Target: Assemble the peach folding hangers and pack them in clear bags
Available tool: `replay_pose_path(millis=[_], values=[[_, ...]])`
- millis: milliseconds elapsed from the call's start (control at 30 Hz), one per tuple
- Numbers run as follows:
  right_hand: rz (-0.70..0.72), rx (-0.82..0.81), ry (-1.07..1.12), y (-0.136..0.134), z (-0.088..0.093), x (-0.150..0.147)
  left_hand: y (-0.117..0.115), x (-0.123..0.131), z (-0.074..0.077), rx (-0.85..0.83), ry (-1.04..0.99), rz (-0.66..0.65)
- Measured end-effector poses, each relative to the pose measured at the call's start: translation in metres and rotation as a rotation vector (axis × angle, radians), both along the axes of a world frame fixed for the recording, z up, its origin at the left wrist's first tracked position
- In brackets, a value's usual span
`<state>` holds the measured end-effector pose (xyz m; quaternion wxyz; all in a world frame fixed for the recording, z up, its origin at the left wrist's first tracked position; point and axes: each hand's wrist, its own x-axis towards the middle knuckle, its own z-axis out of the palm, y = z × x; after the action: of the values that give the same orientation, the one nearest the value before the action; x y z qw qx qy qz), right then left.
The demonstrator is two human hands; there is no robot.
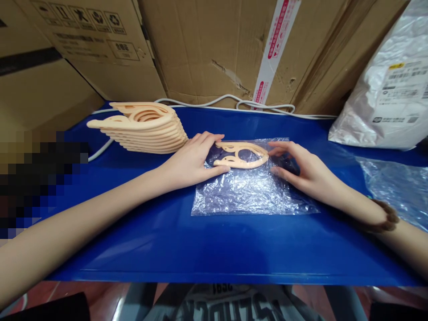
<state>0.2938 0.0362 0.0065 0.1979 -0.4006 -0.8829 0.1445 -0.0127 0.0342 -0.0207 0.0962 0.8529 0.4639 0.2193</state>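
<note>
A beige plastic folding hanger (259, 156), folded up, lies flat at the upper part of a clear plastic bag (237, 196). Whether it is inside the bag or on top of it, I cannot tell. My left hand (187, 160) rests at the hanger's left end, fingers stretched above it and thumb along its lower arm. Around the right end, my right hand (306, 169) is curved with thumb and fingers apart, the fingertips close to the hanger. Left of my left hand stands a neat stack of matching hangers (150, 133).
Cardboard boxes (207, 49) stand along the back of the blue table (214, 249). A white cable (217, 102) runs in front of them. At the right are a white labelled parcel bag (384, 102) and more clear plastic (397, 187).
</note>
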Motion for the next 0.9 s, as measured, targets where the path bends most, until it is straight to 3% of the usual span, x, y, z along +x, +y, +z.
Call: replay_pose_path(millis=[433, 900], values=[[0.171, -0.012, -0.051, -0.0031, 0.0002, -0.002, 0.0002, -0.0031, -0.0051, -0.058, -0.03, -0.007], [0.215, -0.036, -0.064, -0.0023, 0.0017, 0.001, 0.0014, -0.0046, -0.0072, -0.031, 0.012, -0.048]])
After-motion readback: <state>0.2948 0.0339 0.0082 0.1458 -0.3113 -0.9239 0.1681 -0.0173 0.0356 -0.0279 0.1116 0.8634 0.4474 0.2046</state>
